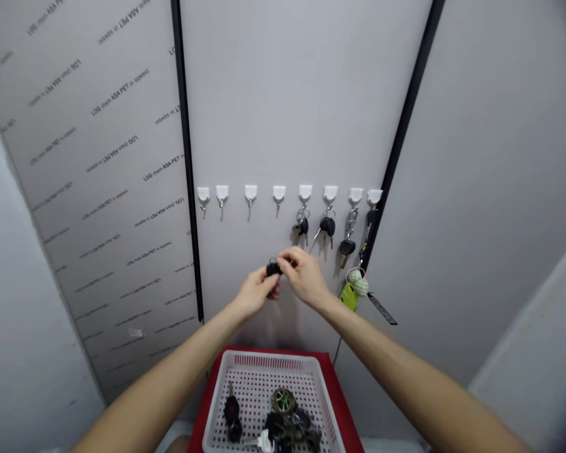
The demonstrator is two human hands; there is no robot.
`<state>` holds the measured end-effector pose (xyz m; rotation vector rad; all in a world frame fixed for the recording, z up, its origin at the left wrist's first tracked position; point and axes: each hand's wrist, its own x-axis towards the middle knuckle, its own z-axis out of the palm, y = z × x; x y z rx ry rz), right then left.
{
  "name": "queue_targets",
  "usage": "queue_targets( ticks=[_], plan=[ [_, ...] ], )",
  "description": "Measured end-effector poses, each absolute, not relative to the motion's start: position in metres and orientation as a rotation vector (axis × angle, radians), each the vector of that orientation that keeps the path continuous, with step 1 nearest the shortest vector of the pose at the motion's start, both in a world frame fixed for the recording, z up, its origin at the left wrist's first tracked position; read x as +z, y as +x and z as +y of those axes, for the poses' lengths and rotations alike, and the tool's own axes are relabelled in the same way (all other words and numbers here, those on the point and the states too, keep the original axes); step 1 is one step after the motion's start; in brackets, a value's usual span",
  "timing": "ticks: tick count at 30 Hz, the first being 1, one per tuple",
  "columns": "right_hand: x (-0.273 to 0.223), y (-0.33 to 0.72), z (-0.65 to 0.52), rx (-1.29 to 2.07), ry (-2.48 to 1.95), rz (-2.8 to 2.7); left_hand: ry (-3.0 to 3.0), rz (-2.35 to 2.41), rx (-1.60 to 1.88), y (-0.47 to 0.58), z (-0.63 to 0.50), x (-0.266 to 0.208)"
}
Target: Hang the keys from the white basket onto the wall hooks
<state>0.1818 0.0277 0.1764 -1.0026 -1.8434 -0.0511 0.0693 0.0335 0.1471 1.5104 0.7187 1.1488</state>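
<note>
Out in front of the wall panel, my left hand (257,290) is closed on a black-headed key (273,268). My right hand (302,270) pinches at the key ring (273,260) on top of it, fingers touching the left hand's grip. The key's blade is hidden by my fingers. Above them runs a row of white hooks (278,194) stuck to the panel. Key bunches (327,226) hang from the hooks on the right, one with a carabiner (351,221). The hooks on the left, such as the hook (251,194), carry nothing.
Below my hands, a white perforated basket (264,360) sits on a red surface (346,412). Inside lie a black key (231,409), a white-headed key (264,441) and a dark clump with a round charm (283,400). A yellow-green tag (348,296) hangs near my right forearm.
</note>
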Motion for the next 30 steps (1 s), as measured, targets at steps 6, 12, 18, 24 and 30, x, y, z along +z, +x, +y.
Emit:
queue_targets(
  ticks=[6, 12, 18, 24, 30],
  plan=[
    [0.235, 0.176, 0.058, -0.117, -1.143, -1.624, 1.534, 0.809, 1.364, 0.080, 0.057, 0.209],
    [0.259, 0.172, 0.082, -0.321, -1.311, -1.587, 1.645, 1.047, 1.378, 0.086, 0.078, 0.235],
    [0.248, 0.177, 0.077, -0.344, -1.406, -1.685, 1.679, 1.103, 1.284, 0.083, 0.081, 0.215],
    [0.179, 0.186, 0.041, -0.251, -1.195, -1.799, 1.785, 1.180, 1.032, 0.050, 0.059, 0.120],
    [0.044, 0.170, -0.009, 0.481, -1.275, -2.443, 1.923, 1.306, 0.798, 0.013, 0.015, 0.018]
  ],
)
